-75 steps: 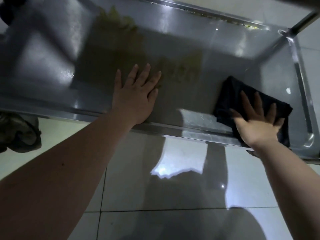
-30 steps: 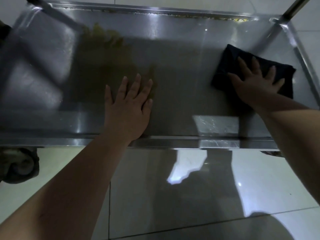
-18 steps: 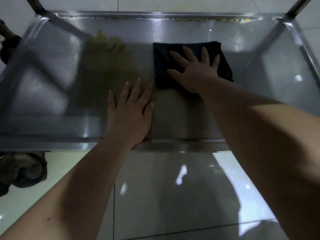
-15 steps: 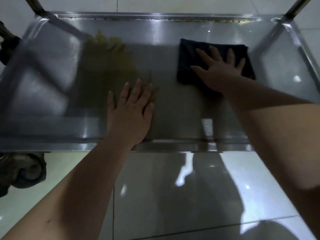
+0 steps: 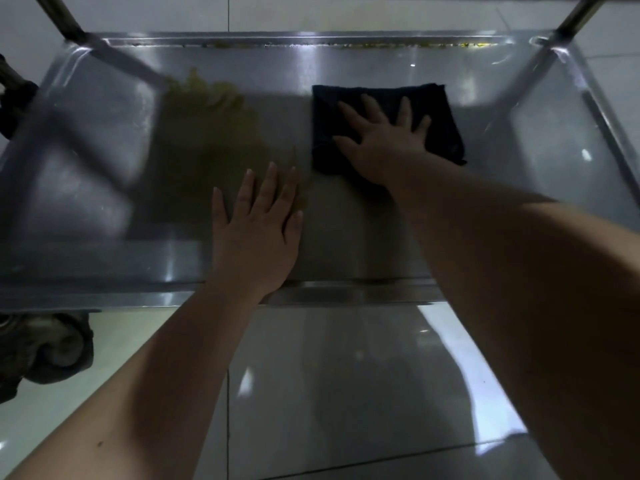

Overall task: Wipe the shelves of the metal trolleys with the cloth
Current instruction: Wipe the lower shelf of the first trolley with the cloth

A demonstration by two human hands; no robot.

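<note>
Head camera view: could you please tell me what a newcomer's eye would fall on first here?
The dark cloth stands out, pressed flat under the right hand toward the back of the steel trolley shelf. Left of it spreads a yellowish-green patch, and yellow crumbs line the back rim. The left hand lies flat on the metal by the front edge.

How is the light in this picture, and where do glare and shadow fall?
Head view: dim; a broad shadow crosses the middle of the shelf, over the yellowish smear. Head view: glare streaks on the shelf's far rim and bright patches on the floor tiles. Head view: the cloth under the right hand is too dark to show folds; the wide lens bends the shelf's edges.
</note>
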